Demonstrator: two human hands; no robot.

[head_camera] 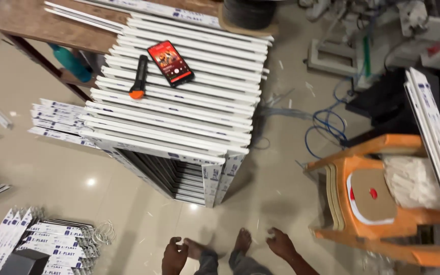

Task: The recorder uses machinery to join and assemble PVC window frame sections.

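Left hand (173,256) loosely curled, empty, right hand (280,243) half open, empty, stack of white plastic channels (179,109) ahead of both, phone (170,63) and utility knife (139,77) on top

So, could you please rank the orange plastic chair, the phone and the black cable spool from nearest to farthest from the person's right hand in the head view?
From the right hand:
1. Orange plastic chair, just to its right on the floor.
2. Phone, up on the stack of white panels, ahead and left.
3. Black cable spool, at the far top edge, beyond the stack.
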